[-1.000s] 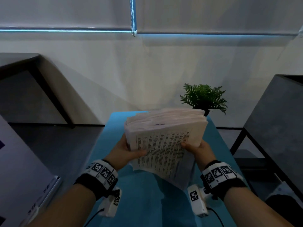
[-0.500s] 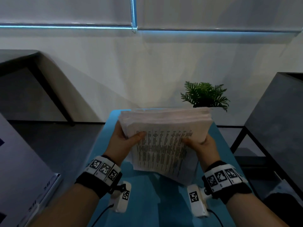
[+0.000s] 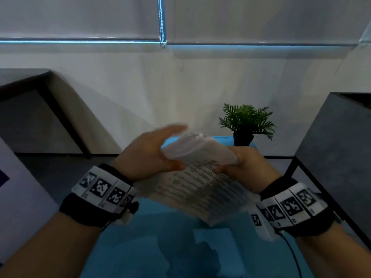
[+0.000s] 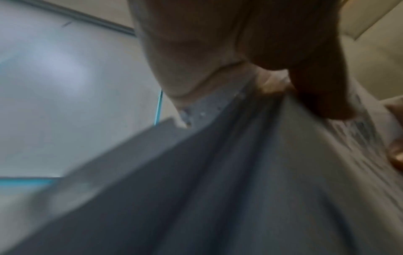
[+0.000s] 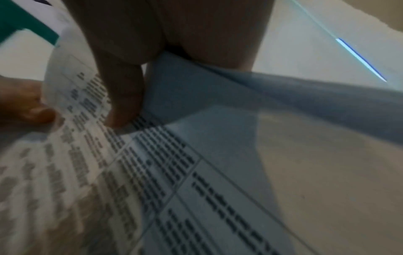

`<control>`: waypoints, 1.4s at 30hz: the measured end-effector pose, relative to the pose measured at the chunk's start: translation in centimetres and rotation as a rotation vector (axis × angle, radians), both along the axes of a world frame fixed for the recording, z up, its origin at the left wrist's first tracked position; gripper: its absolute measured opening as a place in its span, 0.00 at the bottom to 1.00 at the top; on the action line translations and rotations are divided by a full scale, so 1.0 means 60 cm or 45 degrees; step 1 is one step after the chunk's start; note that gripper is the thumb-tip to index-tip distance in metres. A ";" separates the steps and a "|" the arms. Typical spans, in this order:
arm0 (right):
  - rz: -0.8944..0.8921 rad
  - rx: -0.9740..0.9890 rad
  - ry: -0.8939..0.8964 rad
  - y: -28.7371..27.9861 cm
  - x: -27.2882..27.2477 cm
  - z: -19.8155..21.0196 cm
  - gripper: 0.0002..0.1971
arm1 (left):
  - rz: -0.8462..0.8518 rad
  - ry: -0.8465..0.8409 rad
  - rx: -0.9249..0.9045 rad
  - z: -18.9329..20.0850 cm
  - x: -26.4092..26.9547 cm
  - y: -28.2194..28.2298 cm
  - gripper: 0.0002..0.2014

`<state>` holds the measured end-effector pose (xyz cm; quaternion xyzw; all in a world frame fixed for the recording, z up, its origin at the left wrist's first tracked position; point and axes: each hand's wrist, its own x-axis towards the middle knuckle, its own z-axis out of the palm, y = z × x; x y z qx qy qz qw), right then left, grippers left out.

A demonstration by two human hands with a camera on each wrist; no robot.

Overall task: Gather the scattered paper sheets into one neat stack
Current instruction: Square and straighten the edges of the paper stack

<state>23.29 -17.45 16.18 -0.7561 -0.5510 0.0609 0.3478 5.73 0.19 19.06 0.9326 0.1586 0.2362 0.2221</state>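
Right hand (image 3: 244,167) pinches the paper stack (image 3: 200,177) at three o'clock; left hand (image 3: 148,153), fingers spread, flanks nine o'clock. Best tap edges square on the worktop (image 3: 170,247).

Blue table (image 3: 140,247) near half bare; potted plant (image 3: 246,125) at far right corner; dark shelves flank sides.

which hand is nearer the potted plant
Right. The right hand grips the paper stack just below and left of the potted plant; the left hand lies on the stack's far side, farther left.
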 end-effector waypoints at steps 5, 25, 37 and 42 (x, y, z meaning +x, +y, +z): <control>-0.108 -0.116 -0.107 -0.015 0.001 0.028 0.16 | -0.067 -0.112 -0.631 -0.029 -0.005 -0.016 0.05; -0.627 0.507 1.039 0.003 0.021 -0.192 0.09 | 0.506 -0.554 -1.290 -0.230 0.019 0.026 0.04; -0.481 0.703 0.978 -0.008 0.024 -0.180 0.23 | 0.208 -0.762 -1.171 -0.231 0.001 0.031 0.22; -0.387 0.815 0.745 -0.007 0.028 -0.135 0.22 | 0.161 -0.698 -1.111 -0.231 -0.005 0.039 0.24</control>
